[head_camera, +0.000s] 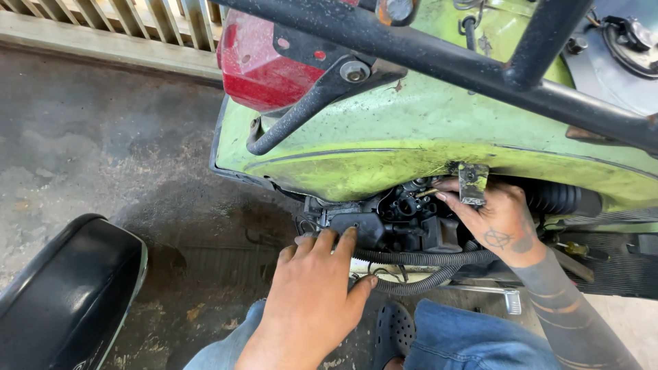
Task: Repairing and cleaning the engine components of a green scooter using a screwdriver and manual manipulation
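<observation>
Left hand (312,291) rests flat, fingers spread and loose, tips on the black engine block (384,226) under the green scooter body (356,147), thumb against the ribbed hose (418,258). Right hand (497,219) reaches into the gap, fingertips pinching a small brass fitting (426,193). My read: brace with the left, turn with fingertips only, keep the hose out of the way. The block is grimy, oily and cramped, just beyond both sets of fingertips.
</observation>
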